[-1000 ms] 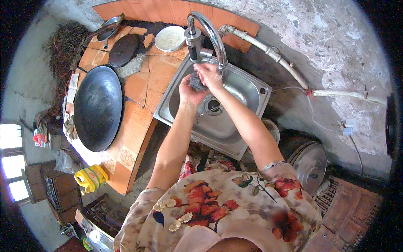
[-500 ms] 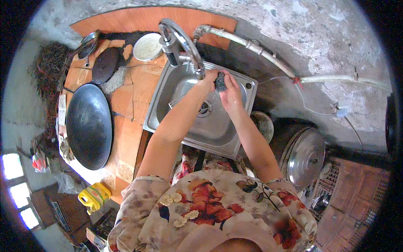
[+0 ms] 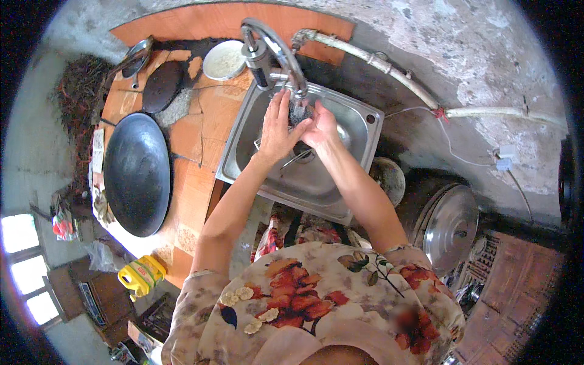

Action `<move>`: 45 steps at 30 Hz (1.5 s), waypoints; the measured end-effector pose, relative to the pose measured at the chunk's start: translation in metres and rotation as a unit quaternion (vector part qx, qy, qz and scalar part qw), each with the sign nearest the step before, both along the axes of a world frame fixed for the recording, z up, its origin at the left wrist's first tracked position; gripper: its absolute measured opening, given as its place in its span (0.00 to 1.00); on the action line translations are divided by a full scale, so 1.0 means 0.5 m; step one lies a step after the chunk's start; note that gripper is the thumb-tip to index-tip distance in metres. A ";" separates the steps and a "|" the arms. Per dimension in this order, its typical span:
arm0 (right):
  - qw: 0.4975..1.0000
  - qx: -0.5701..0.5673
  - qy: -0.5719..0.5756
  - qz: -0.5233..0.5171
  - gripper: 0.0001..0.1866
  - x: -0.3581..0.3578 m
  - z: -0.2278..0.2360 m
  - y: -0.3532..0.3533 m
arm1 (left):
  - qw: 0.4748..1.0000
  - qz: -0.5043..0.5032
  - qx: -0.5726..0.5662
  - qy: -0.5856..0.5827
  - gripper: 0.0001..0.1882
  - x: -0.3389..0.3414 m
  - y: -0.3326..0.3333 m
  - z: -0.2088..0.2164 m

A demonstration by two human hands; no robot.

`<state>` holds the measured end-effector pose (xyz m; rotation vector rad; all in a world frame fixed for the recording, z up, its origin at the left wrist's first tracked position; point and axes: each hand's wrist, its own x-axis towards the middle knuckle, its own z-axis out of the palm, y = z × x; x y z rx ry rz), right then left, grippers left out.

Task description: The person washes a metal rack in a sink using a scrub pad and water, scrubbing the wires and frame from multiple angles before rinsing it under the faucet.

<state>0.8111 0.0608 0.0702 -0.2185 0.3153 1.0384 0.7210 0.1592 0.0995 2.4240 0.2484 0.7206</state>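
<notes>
My left hand (image 3: 278,129) is over the sink with its fingers stretched out flat, its thumb reaching across to the other hand. Close beside it, my right hand (image 3: 320,128) is cupped around a dark steel-wool scrubber (image 3: 302,115), partly hidden between the two palms. Water runs onto it from the spout of the chrome faucet (image 3: 298,79). Both hands are inside the stainless steel sink (image 3: 360,146), above its drain. A thin metal rod or handle (image 3: 296,159) lies in the basin under my wrists.
A big black wok (image 3: 137,176), a dark round lid (image 3: 162,86), a ladle (image 3: 137,64) and a white bowl (image 3: 224,61) stand on the tiled counter to the left. A yellow jug (image 3: 142,275) is lower left. At right are a lidded metal pot (image 3: 451,228) and a pipe (image 3: 389,70).
My left hand has moved left off the scrubber and straightened its fingers. The scrubber and my right hand have shifted left under the spout. The whole view has moved slightly.
</notes>
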 end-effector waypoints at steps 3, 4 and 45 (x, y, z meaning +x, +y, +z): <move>0.996 0.021 -0.083 0.025 0.20 -0.036 0.004 0.029 | 0.993 0.046 -0.099 0.034 0.32 -0.015 0.030 -0.030; 0.996 0.000 -0.086 0.029 0.20 -0.052 0.030 0.032 | 0.975 0.062 -0.211 0.039 0.30 -0.016 0.044 -0.048; 0.823 -0.383 -0.412 0.078 0.17 -0.018 0.096 0.065 | 0.874 -0.028 -0.482 0.054 0.18 -0.128 0.078 -0.186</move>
